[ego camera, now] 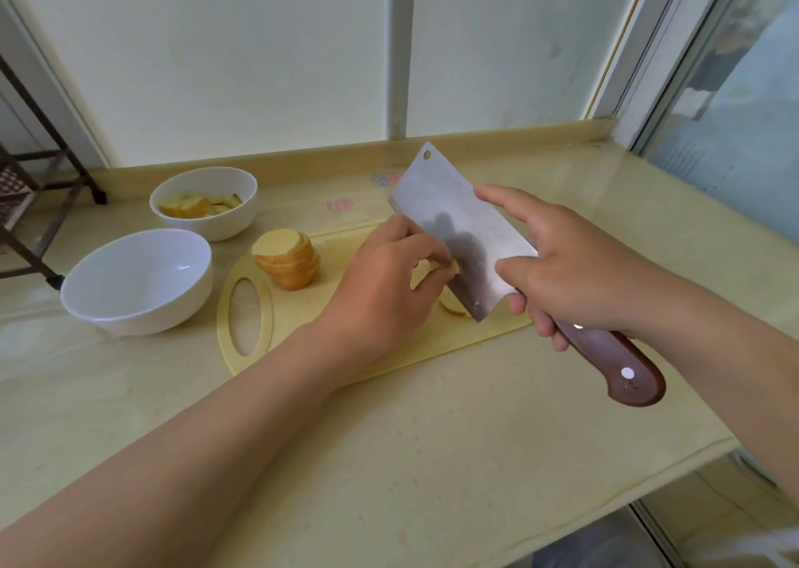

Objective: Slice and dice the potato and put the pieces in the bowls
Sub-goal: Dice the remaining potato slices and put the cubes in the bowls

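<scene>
Beige counter (432, 438), cleaver (458, 230) beside potato slice (452, 268)

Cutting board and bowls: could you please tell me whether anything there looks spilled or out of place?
Nothing stands out. The sliced potato stack leans slightly but sits on the cutting board; the far bowl holds pieces, the near bowl is empty.

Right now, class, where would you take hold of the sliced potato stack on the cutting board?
From above, clamp the sliced potato stack end to end, top cut face to skin-covered base: the leaning slices would likely fan apart if pinched sideways.
</scene>
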Action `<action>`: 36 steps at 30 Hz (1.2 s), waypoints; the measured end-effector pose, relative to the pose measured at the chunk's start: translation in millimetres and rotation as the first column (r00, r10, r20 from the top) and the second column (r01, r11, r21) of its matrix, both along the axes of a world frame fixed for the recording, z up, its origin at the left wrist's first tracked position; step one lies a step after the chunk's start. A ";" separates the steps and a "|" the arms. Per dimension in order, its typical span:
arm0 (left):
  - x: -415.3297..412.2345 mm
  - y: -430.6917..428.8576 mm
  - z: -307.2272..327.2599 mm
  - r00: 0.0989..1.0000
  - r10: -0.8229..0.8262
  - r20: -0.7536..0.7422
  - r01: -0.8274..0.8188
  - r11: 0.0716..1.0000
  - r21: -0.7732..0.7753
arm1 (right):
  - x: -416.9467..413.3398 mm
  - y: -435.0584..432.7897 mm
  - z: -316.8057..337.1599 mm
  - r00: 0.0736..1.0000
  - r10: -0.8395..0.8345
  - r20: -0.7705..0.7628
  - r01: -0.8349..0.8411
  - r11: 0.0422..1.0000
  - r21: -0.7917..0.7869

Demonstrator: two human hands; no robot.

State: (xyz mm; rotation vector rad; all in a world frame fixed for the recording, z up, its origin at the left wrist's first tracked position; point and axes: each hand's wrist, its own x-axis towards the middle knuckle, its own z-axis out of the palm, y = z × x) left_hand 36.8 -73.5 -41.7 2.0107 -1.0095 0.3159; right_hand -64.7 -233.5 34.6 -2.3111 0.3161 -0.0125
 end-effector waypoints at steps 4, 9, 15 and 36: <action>2.2 0.2 -5.8 0.990 -0.088 0.107 0.069 0.983 0.169 | -2.5 -9.7 2.5 0.999 -0.049 0.018 0.050 0.998 -0.032; 7.2 5.7 -4.7 0.987 -0.159 0.013 0.149 0.948 0.281 | -10.3 -23.9 4.6 0.996 -0.094 -0.001 0.093 0.993 -0.074; 3.9 4.6 0.3 0.972 -0.236 -0.011 0.222 0.896 0.385 | -24.3 -35.7 -0.3 0.990 -0.122 -0.064 0.117 0.990 -0.080; -2.5 -12.1 4.5 0.934 -0.353 0.061 0.273 0.813 0.515 | -37.3 -35.9 -4.9 0.981 -0.148 -0.124 0.144 0.989 -0.039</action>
